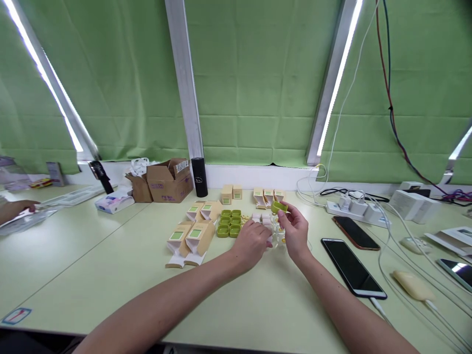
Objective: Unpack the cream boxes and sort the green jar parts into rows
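My right hand [296, 227] pinches a small green square cup [279, 207] between thumb and fingers, tilted above the table. My left hand [251, 242] is closed, its fingers bent down over small clear pieces [276, 238]. What it grips, if anything, is hidden behind the fingers. Pale pink-white rolls [255, 216] stand just beyond it. To its left, several green square cups [223, 230] sit close together in rows. Further left lie open beige cartons [199, 236] with green labels and white flaps. More open cartons [269, 196] stand behind my right hand.
Two beige boxes [227, 194] stand at the back, near a black cylinder [199, 177] and a cardboard box [170, 181]. On the right are phones [352, 265], a power strip [356, 211] and trailing cables. Another person's hand [18, 210] is at far left.
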`<action>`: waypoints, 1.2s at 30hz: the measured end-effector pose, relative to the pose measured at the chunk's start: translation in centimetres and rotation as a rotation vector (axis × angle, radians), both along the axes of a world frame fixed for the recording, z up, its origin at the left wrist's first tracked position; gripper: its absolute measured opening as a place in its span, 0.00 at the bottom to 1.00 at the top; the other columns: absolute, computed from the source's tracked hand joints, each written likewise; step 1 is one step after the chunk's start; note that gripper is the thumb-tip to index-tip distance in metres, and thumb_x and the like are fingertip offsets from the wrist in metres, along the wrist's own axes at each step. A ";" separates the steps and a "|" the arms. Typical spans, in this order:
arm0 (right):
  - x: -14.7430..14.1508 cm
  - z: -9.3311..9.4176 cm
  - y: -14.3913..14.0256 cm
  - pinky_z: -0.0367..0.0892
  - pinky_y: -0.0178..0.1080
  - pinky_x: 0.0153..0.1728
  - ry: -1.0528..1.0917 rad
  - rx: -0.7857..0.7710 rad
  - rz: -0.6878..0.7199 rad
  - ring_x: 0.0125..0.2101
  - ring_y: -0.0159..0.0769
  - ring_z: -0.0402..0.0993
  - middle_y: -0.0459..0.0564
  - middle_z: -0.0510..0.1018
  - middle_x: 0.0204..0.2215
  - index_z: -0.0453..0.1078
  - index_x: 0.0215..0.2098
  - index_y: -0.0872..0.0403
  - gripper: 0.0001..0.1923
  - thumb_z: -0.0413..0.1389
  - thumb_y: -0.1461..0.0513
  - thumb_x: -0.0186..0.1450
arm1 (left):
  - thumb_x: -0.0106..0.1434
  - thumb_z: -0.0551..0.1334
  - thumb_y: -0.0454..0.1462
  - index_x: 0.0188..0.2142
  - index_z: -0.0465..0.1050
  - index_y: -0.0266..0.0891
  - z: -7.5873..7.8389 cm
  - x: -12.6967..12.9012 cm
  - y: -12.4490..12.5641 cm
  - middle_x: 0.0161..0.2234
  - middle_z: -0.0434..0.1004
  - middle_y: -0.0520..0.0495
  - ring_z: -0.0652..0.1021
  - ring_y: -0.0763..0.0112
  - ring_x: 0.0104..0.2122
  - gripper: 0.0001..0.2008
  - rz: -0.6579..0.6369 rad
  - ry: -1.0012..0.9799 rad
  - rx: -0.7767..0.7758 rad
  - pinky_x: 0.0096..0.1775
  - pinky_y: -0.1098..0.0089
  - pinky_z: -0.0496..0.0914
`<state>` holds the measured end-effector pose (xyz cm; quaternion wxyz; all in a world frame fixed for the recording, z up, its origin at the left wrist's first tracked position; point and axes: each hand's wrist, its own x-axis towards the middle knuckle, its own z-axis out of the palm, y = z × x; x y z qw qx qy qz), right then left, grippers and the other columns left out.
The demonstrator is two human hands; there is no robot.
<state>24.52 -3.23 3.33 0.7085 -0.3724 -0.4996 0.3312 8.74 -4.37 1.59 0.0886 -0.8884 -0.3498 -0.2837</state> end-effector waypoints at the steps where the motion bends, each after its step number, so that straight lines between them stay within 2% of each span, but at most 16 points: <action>1: 0.0 0.0 0.0 0.67 0.39 0.30 -0.004 0.000 0.004 0.29 0.36 0.70 0.50 0.79 0.32 0.74 0.53 0.54 0.26 0.65 0.49 0.62 | 0.66 0.68 0.35 0.39 0.76 0.36 -0.2 0.3 0.3 0.37 0.82 0.42 0.79 0.59 0.40 0.05 0.010 0.028 0.021 0.46 0.59 0.66; 7: 0.0 -0.2 -0.1 0.67 0.38 0.29 -0.037 0.006 0.006 0.30 0.36 0.70 0.50 0.79 0.33 0.74 0.54 0.54 0.27 0.64 0.48 0.63 | 0.68 0.66 0.38 0.36 0.75 0.36 -1.3 1.3 1.2 0.35 0.82 0.42 0.77 0.57 0.41 0.07 0.046 0.112 0.075 0.45 0.58 0.63; 11: -0.1 -0.3 -0.2 0.65 0.38 0.28 -0.059 -0.008 0.009 0.27 0.34 0.67 0.47 0.76 0.29 0.74 0.55 0.54 0.28 0.64 0.48 0.63 | 0.69 0.66 0.40 0.39 0.75 0.36 -1.6 1.5 1.1 0.40 0.81 0.41 0.74 0.55 0.47 0.08 0.065 0.150 0.112 0.48 0.56 0.62; 17: -0.1 -0.3 -0.3 0.65 0.37 0.27 -0.052 -0.012 0.029 0.26 0.33 0.66 0.46 0.76 0.28 0.74 0.55 0.54 0.28 0.65 0.47 0.63 | 0.67 0.67 0.43 0.46 0.75 0.37 -0.6 0.8 0.2 0.45 0.80 0.40 0.71 0.52 0.51 0.13 0.066 0.062 0.059 0.52 0.53 0.61; 20: -0.2 -0.3 -0.2 0.66 0.38 0.28 -0.049 -0.005 0.024 0.27 0.34 0.67 0.47 0.76 0.29 0.74 0.54 0.54 0.27 0.65 0.47 0.63 | 0.68 0.63 0.37 0.48 0.74 0.38 0.5 -0.4 -0.4 0.48 0.80 0.40 0.69 0.51 0.52 0.11 0.079 -0.010 0.022 0.52 0.51 0.61; 24: -0.4 -0.3 -0.4 0.66 0.38 0.28 -0.044 -0.012 0.042 0.27 0.35 0.68 0.47 0.77 0.30 0.74 0.55 0.54 0.27 0.64 0.47 0.63 | 0.60 0.62 0.29 0.44 0.75 0.38 1.2 -2.1 -0.3 0.45 0.79 0.38 0.68 0.48 0.52 0.12 0.175 -0.018 0.001 0.51 0.49 0.61; 28: -0.5 -0.6 -0.4 0.65 0.38 0.28 -0.052 -0.020 0.046 0.28 0.35 0.68 0.46 0.75 0.29 0.74 0.55 0.53 0.27 0.64 0.47 0.63 | 0.58 0.62 0.28 0.41 0.76 0.37 0.7 -2.7 0.5 0.44 0.79 0.37 0.67 0.47 0.52 0.11 0.212 0.062 0.003 0.50 0.49 0.60; 31: -0.5 -0.7 -0.2 0.66 0.38 0.29 -0.071 -0.014 0.038 0.28 0.35 0.68 0.46 0.75 0.28 0.74 0.54 0.53 0.27 0.64 0.47 0.63 | 0.61 0.61 0.28 0.38 0.76 0.38 0.2 -2.5 0.9 0.42 0.78 0.37 0.67 0.48 0.51 0.08 0.223 0.083 0.008 0.49 0.49 0.60; 36: -0.6 -0.7 -0.3 0.67 0.38 0.30 -0.082 -0.019 0.040 0.29 0.35 0.69 0.47 0.76 0.30 0.74 0.54 0.53 0.27 0.64 0.47 0.63 | 0.64 0.58 0.27 0.37 0.76 0.39 -0.3 -2.3 1.4 0.40 0.78 0.38 0.67 0.50 0.50 0.09 0.235 0.089 0.035 0.48 0.51 0.60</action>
